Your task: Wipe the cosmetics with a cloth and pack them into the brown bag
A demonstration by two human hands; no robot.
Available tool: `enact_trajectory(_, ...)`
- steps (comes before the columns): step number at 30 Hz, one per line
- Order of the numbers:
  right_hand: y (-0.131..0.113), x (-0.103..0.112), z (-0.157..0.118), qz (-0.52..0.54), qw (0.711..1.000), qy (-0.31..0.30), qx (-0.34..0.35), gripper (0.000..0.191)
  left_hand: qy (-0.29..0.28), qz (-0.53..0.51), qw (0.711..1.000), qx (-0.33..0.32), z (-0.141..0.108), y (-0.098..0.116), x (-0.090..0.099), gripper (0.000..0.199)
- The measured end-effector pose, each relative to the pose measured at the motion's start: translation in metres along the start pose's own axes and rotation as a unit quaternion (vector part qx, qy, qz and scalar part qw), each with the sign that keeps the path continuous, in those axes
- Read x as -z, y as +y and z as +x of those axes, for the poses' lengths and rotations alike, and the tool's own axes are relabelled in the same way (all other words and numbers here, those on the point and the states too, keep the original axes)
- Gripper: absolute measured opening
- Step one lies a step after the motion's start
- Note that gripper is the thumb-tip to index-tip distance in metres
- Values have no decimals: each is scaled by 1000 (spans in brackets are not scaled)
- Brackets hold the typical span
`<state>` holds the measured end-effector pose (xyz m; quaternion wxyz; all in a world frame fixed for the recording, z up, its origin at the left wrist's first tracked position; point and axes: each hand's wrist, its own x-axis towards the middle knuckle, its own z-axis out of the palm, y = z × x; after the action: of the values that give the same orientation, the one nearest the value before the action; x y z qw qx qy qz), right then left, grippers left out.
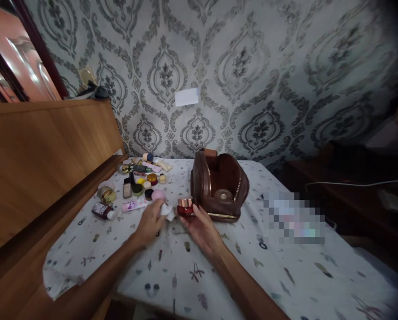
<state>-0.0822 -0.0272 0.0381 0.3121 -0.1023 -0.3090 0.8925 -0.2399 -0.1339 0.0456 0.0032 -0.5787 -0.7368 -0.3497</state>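
Note:
My left hand (pixel 148 226) is closed around a crumpled white tissue (pixel 167 212), slightly blurred. In my right hand (pixel 203 231) sits a small red cosmetic jar (pixel 185 210) with a shiny copper-coloured top, gripped between thumb and fingers. The tissue is just left of the jar; whether they touch I cannot tell. Right behind my right hand stands a brown leather bag (pixel 219 209), unzipped, its dark inside showing. Beyond my left hand lie a pink round item (pixel 158 195) and a white-and-purple tube (pixel 134 205).
Several cosmetics cover the table's left side, including a dark bottle with a white cap (pixel 102 211), a foundation bottle (pixel 127 188) and a red jar with a gold lid (pixel 152 179). A pixelated object (pixel 295 218) lies at right. A wooden panel (pixel 52 151) borders the left; a patterned wall stands behind.

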Motion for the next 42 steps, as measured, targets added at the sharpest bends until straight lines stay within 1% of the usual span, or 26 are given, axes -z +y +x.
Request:
enact_trajectory(2,3,1,1,-1,1000,9,-18,32,44,-24,998,23,1,2,11,13)
enact_trajectory(3,5,1,2,4,999,18,-26,33,61,-45,997,22,0,7,14,12)
enact_trajectory(4,8,1,3,12,999,31,-33,34,68,-71,995,9,-1,12,14,11)
enact_trajectory(6,15,2,5,22,998,49,-42,32,55,-125,989,-57,-4,27,8,8)
enact_trajectory(8,22,2,6,12,998,41,-45,33,29,-148,979,-135,-6,40,-4,14)
enact_trajectory(9,25,2,6,-2,999,27,-44,36,23,-148,977,-155,-6,45,-10,15)
enact_trajectory(10,28,2,5,-21,999,10,-43,39,24,-151,976,-157,-5,49,-15,16)
enact_trajectory(11,29,1,4,-42,998,-9,-46,43,31,-159,976,-143,-3,51,-19,15)
enact_trajectory(12,29,1,2,-64,996,-26,-53,46,37,-176,977,-116,0,52,-21,14)
enact_trajectory(14,28,0,0,-98,991,-46,-74,49,49,-245,968,-32,8,51,-23,14)
enact_trajectory(16,24,0,-3,-115,987,-57,-96,48,55,-323,943,49,15,48,-23,18)
enact_trajectory(18,21,0,-4,-115,985,-62,-108,47,53,-384,916,104,21,44,-25,22)
enact_trajectory(21,17,-1,-6,-95,985,-59,-129,45,31,-444,882,155,23,39,-32,32)
enact_trajectory(24,16,-3,-7,-56,986,-47,-151,44,-9,-498,845,195,20,35,-37,45)
enact_trajectory(27,18,-4,-7,-9,986,-18,-167,40,-46,-532,822,197,17,31,-35,47)
enact_trajectory(29,20,-1,-5,5,985,4,-170,36,-54,-546,816,182,17,29,-31,45)
enact_trajectory(31,25,4,-3,-10,989,16,-149,33,-49,-555,815,160,17,29,-27,41)
enact_trajectory(32,27,7,-1,-22,991,18,-131,33,-45,-555,818,145,17,29,-26,39)
enact_trajectory(34,31,14,2,-39,994,22,-99,35,-30,-540,834,105,18,29,-23,32)
enact_trajectory(37,35,20,4,-29,995,39,-86,39,-18,-503,863,52,19,29,-19,26)
enact_trajectory(38,36,20,4,-25,995,43,-85,39,-18,-498,866,52,20,29,-18,26)
enact_trajectory(39,36,20,3,-23,995,43,-85,39,-20,-502,862,65,21,28,-16,26)
enact_trajectory(40,36,18,2,-23,995,40,-85,40,-23,-512,854,87,21,27,-15,27)
enact_trajectory(42,35,14,0,-25,996,30,-83,40,-31,-541,829,141,23,24,-15,31)
